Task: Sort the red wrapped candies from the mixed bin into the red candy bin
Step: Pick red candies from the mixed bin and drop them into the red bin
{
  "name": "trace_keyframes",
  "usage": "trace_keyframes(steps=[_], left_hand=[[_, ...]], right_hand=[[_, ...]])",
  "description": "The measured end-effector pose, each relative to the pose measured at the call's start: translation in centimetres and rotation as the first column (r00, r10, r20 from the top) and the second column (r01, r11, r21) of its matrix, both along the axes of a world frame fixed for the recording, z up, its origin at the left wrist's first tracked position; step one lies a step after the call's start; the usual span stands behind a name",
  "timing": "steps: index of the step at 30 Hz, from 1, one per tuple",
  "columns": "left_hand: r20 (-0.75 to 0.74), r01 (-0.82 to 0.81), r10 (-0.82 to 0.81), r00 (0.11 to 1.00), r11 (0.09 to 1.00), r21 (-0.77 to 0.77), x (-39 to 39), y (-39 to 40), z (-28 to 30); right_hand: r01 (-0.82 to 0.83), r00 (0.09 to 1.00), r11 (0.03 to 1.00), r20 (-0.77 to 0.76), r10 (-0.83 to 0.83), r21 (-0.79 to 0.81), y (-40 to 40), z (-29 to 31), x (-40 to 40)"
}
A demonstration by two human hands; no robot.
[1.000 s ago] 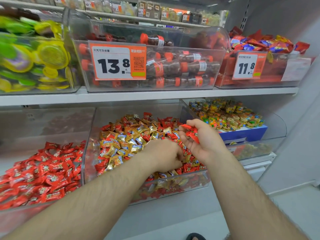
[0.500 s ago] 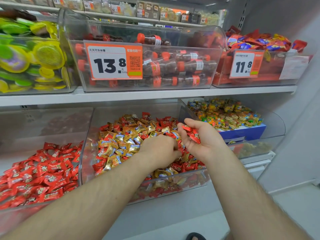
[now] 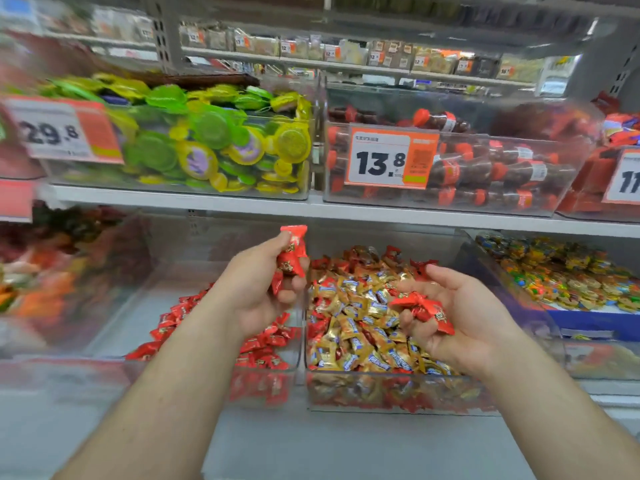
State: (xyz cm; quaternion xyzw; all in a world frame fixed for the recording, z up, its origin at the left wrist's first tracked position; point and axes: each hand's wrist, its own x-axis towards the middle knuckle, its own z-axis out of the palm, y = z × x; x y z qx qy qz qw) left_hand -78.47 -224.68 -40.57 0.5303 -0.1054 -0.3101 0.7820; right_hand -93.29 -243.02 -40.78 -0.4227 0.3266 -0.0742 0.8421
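While the left hand (image 3: 258, 289) grips a cluster of red wrapped candies (image 3: 291, 258) above the red candy bin (image 3: 221, 344), the right hand (image 3: 457, 313) — palm up over the mixed bin (image 3: 374, 389) — cups more red candies (image 3: 424, 308) in curled fingers, beneath the shelf (image 3: 311, 206).

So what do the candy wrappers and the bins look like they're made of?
Red candies in the left hand and those in the right hand: glossy crinkled film, probably plastic or foil laminate, with highlights and twisted ends. Gold candies: metallic-looking film. Mixed bin and red candy bin: clear rigid plastic, likely acrylic; contents show through the front walls.
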Motion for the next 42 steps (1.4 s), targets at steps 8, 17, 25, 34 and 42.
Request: trace_keyframes(steps=[8, 17, 25, 34, 42], left_hand=[[-0.265, -0.099, 0.104, 0.959, 0.995, 0.031, 4.0, 6.3, -3.5], [-0.186, -0.196, 0.219, 0.958, 0.972, 0.132, 5.3, 8.8, -4.6], [0.418, -0.471, 0.293, 0.86, 0.772, 0.427, 6.4, 10.4, -4.8], [0.398, -0.491, 0.334, 0.854, 0.769, 0.409, 8.7, 13.3, -5.9], [0.439, -0.494, 0.303, 0.846, 0.756, 0.43, 9.6, 13.8, -6.4]], right_hand=[[-0.274, 0.961, 0.954, -0.067, 0.268, -0.119, 7.8, 3.4, 5.7], [-0.374, 0.924, 0.909, -0.163, 0.346, -0.187, 12.7, 2.2, 12.2], [-0.668, 0.742, 0.458, -0.476, 0.473, -0.587, 14.6, 0.8, 13.4], [-0.864, 0.098, -0.495, -0.995, 0.008, -0.089, 19.7, -3.5, 18.0], [-0.766, 0.558, -0.216, -0.793, 0.244, -0.605, 19.2, -7.1, 23.7]])
